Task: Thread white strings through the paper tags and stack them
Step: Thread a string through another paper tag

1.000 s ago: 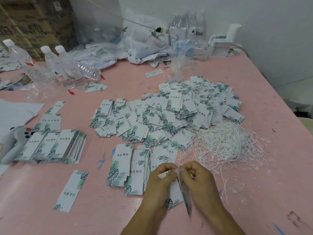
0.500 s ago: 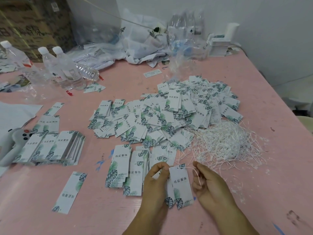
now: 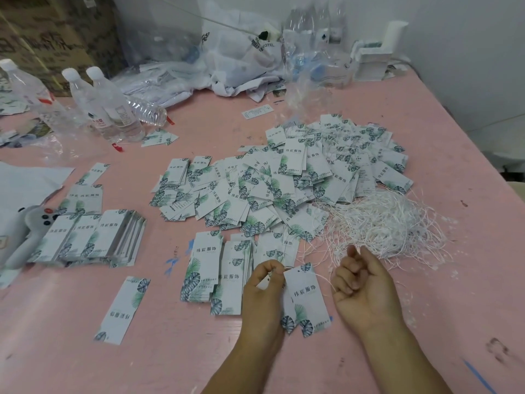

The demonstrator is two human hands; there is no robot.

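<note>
We see a big pink table [image 3: 284,365] with lots of small paper things on it. In the middle lies a big messy pile of white paper tags with green leaf prints [image 3: 284,191]. We will tell where everything is from that pile.

Just right of the pile sits a fluffy heap of thin white strings [image 3: 389,226]. Just below the pile, near us, small neat stacks of the same tags [image 3: 218,274] lie side by side.

Below the pile, the left hand [image 3: 264,291] has its fingers curled, and it pinches the top of one white leaf tag [image 3: 308,300]. A thin white string [image 3: 324,277] runs from the top of that tag to the right hand [image 3: 366,291]. The right hand's fingers [image 3: 348,275] are curled in with the palm up, and they seem to hold the string's end.

Far left of the pile lies a leaning row of stacked tags [image 3: 93,240]. One single tag [image 3: 123,311] lies alone below that row.

Up and left of the pile stand clear plastic water bottles with white caps [image 3: 108,109]. Behind the pile, by the wall, lie crumpled clear and white plastic bags [image 3: 235,64].
</note>
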